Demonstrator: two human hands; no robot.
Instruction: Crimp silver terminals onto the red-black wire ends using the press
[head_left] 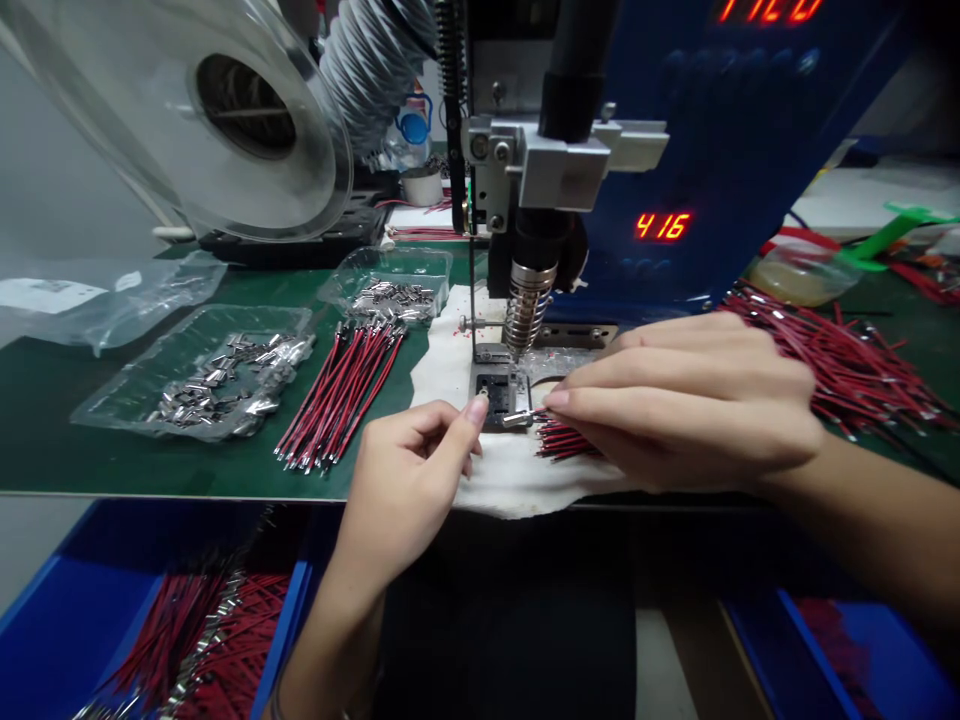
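Note:
My left hand [412, 470] is curled, its index fingertip touching the left edge of a small black fixture [501, 392] under the soldering head [529, 300]. My right hand [690, 400] lies over a small bunch of red wires [561, 440], with thumb and fingers pinched on a wire whose metal tip [519, 416] rests at the fixture. Both hands work on a white cloth pad [510, 470] at the table's front edge.
A bundle of red wires [341, 395] lies left of the pad, beside two clear trays of metal terminals [217, 385] [394, 298]. More red wires [847, 370] pile at the right. Blue bins [150, 630] with finished wires sit below. A blue machine shows 416 [663, 226].

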